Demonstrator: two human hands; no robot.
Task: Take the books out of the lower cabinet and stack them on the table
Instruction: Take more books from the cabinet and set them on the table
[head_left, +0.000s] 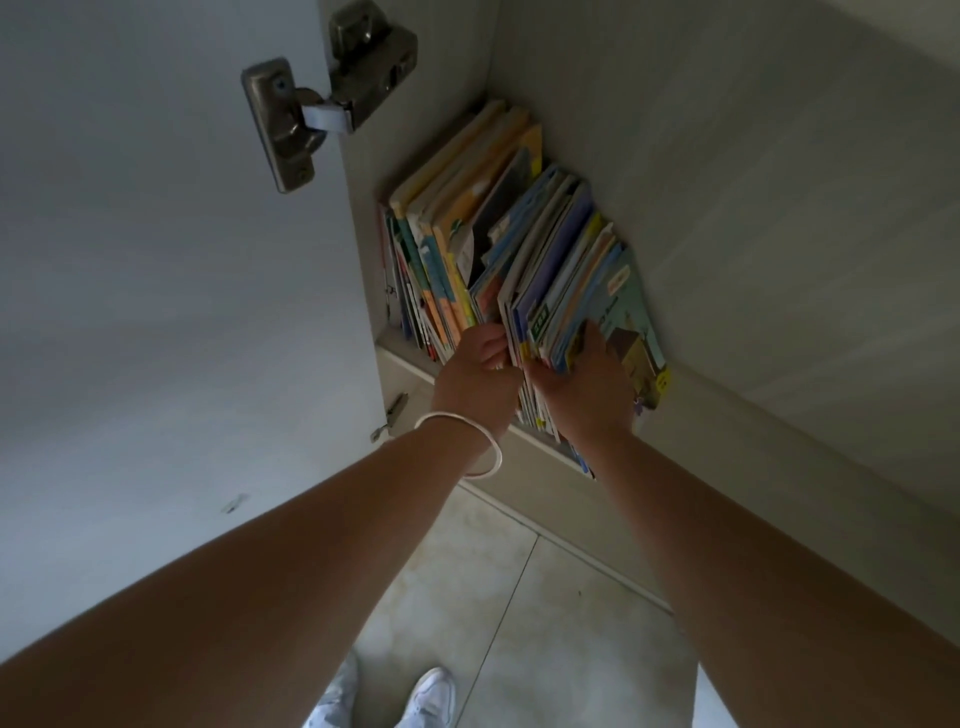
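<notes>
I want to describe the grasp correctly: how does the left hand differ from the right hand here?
The left hand wears a white bracelet; the right hand is bare. The left hand's fingers curl into a gap in the row of books; the right hand lies on the outermost book's cover, which leans right. Both grip the same bundle.

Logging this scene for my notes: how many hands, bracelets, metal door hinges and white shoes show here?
Bare hands: 2 (left hand, right hand)
Thin white bracelet: 1
Grey metal door hinges: 2 (upper hinge, lower hinge)
White shoes: 2 (left shoe, right shoe)
Total: 7
</notes>
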